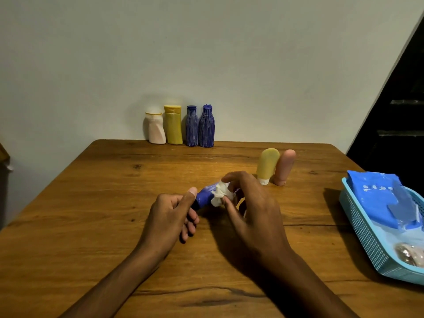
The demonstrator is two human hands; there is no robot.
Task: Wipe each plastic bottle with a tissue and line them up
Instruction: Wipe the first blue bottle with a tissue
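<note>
Pale wall and a wooden counter (114, 203) framed the scene, and near the counter's middle a small blue bottle (205, 196) was held lying on its side just above the wood. The left hand (171, 216) gripped its lower end, thumb laid along the top and fingers curled beneath. The right hand (249, 203) pinched a crumpled white tissue (220, 194) against the bottle's upper part, fingers bent round it. The bottle looked light and fairly stiff, its plastic probably smooth enough to slip, so a hold at one end while the tissue worked the other seemed the sensible grip; the tissue was soft and would likely tear if dragged hard. Just beyond the hands, to the right, a yellow tube (267, 165) and a pink tube (284, 167) stood cap-down, touching each other, apparently not yet wiped. Against the wall at the far edge a row of four bottles stood upright and close together: a white bottle (156, 129), a yellow bottle (173, 126), and two blue striped bottles (191, 127) (206, 127). At the right edge a light blue basket (358, 216) held a blue packet (385, 198), probably tissues; a few pale marks showed on it, but no writing could be read, and no label was legible on any bottle.
</note>
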